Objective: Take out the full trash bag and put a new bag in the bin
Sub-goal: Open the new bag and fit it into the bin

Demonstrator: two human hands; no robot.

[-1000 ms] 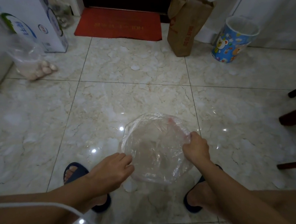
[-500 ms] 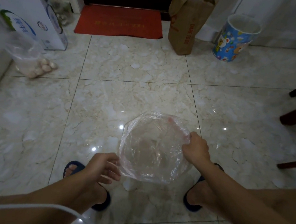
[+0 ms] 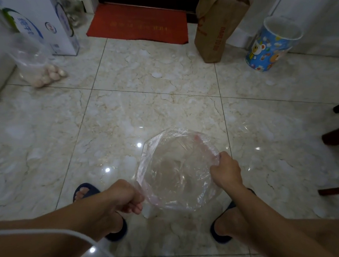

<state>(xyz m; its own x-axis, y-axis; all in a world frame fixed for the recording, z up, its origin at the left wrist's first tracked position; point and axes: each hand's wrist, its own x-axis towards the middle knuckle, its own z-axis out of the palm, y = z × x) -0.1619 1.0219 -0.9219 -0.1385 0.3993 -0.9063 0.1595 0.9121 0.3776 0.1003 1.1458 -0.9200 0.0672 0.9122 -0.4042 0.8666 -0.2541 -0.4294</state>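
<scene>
A clear plastic bag (image 3: 177,168) hangs open-mouthed between my hands, low over the marble floor. My right hand (image 3: 225,169) pinches its rim on the right side. My left hand (image 3: 125,197) is curled on the rim at the lower left. A blue cartoon-printed bin (image 3: 273,44) stands at the back right by the white wall, tilted in the wide-angle view; its inside looks pale and I cannot tell whether it holds a liner.
A brown paper bag (image 3: 217,26) stands left of the bin. A red doormat (image 3: 139,24) lies before a dark door. At the back left are a white carton (image 3: 43,24) and a clear bag of eggs (image 3: 40,67). Dark chair legs (image 3: 337,136) are at the right. My slippered feet are below.
My left hand let go of the bag's left rim, drew back, then took hold again lower down with fingers curled. The bag's mouth has spread wider. My right hand kept its grip.
</scene>
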